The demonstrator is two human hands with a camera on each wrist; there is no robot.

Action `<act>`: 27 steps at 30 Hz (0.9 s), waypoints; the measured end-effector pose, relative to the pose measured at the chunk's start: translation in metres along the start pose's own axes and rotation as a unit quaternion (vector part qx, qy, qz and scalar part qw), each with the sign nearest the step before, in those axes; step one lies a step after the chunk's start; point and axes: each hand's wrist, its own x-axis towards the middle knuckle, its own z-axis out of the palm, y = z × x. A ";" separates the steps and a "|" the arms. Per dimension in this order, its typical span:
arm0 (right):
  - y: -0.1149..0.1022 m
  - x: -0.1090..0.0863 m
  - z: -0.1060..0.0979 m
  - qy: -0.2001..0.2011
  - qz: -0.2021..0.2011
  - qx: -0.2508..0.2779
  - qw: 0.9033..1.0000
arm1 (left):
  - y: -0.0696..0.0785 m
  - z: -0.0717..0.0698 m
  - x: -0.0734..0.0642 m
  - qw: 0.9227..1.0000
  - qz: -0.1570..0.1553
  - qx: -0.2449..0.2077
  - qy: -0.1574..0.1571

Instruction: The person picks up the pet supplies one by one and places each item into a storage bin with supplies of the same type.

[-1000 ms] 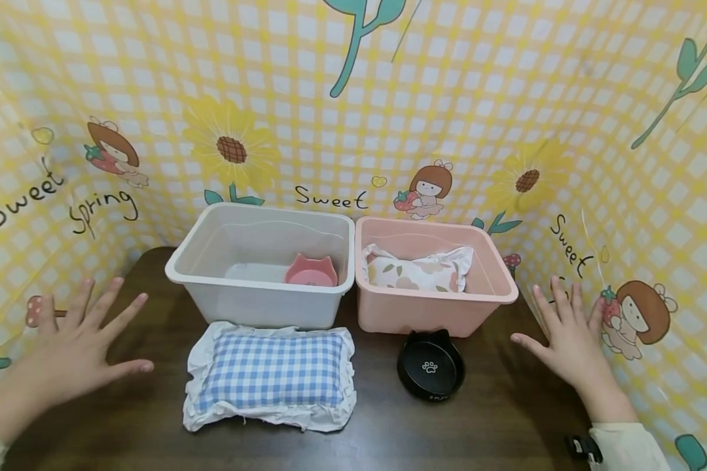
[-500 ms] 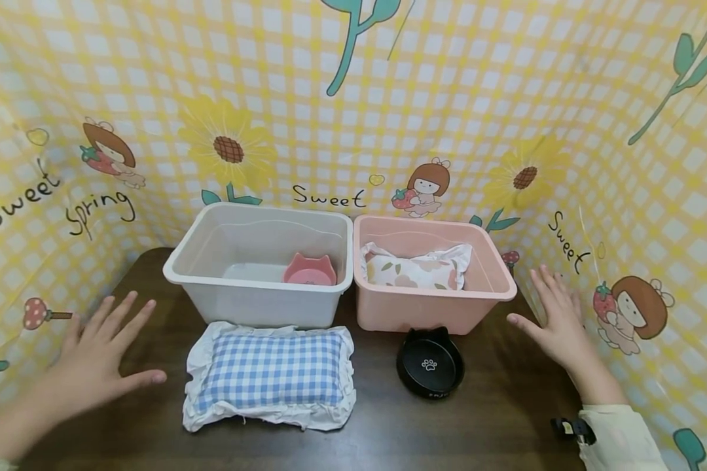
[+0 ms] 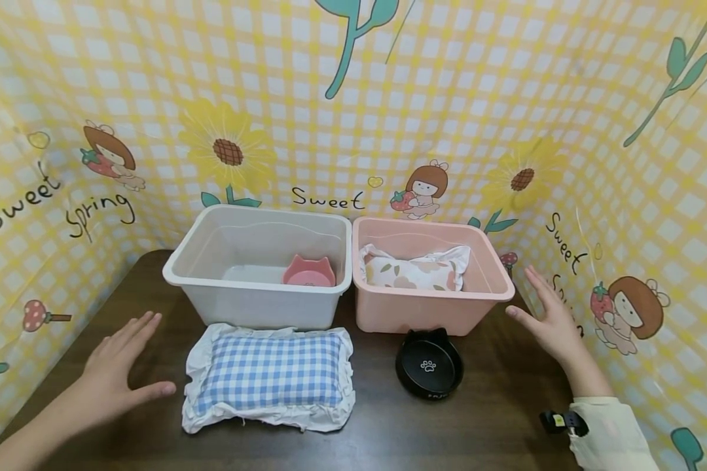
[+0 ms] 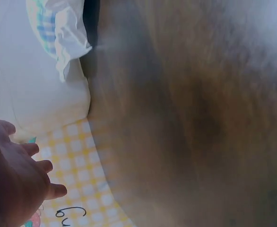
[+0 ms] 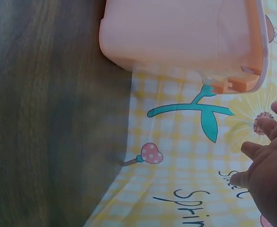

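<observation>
My left hand (image 3: pixel 114 369) hovers left of a blue-and-white checked pillow (image 3: pixel 273 369) with a white ruffled edge, its fingers extended and holding nothing. On the other side, my right hand (image 3: pixel 550 320) is held in the air beside the pink bin (image 3: pixel 424 314), fingers straight and thumb spread. A black cat-eared bowl (image 3: pixel 429 365) with a paw print lies on the table in front of that bin. Inside the pink bin rests a floral pillow (image 3: pixel 412 271). The grey-white bin (image 3: pixel 265 304) contains a pink cat-eared bowl (image 3: pixel 309 272) at its right end.
Both bins stand side by side at the back of the dark wooden table (image 3: pixel 389 438). Behind and around them hangs a yellow checked cloth (image 3: pixel 306 131) printed with flowers and figures. A black strap device (image 3: pixel 560 422) sits at my right wrist.
My left hand has lowered and moved right toward the checked pillow, its fingers drawing closer together. My right hand has turned and shifted slightly left. Bins, bowls and pillows stay in place.
</observation>
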 end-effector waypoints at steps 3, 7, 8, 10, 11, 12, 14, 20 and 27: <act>-0.001 0.000 0.001 -0.001 0.010 0.014 1.000 | 0.003 0.003 -0.002 0.999 -0.004 -0.040 -0.001; 0.000 0.001 0.003 0.002 0.017 0.021 1.000 | 0.011 0.004 -0.004 0.995 -0.023 -0.092 -0.011; 0.000 0.002 0.003 0.003 0.018 0.022 1.000 | 0.014 0.004 -0.004 0.994 -0.030 -0.103 -0.014; 0.000 0.003 0.004 0.006 0.024 0.026 0.999 | 0.019 0.005 -0.004 0.992 -0.042 -0.118 -0.020; -0.001 0.003 0.005 0.007 0.028 0.029 0.999 | 0.021 0.006 -0.004 0.991 -0.044 -0.122 -0.022; -0.001 0.004 0.005 0.008 0.032 0.032 0.999 | 0.023 0.007 -0.004 0.991 -0.046 -0.126 -0.023; -0.001 0.005 0.006 0.010 0.041 0.038 0.998 | 0.027 0.010 -0.003 0.990 -0.047 -0.127 -0.025; -0.002 0.006 0.009 0.012 0.068 0.051 0.996 | 0.038 0.019 -0.004 0.993 -0.055 -0.102 -0.038; 0.002 0.010 0.014 0.019 0.065 0.057 0.996 | 0.049 0.031 -0.005 0.992 -0.059 -0.102 -0.044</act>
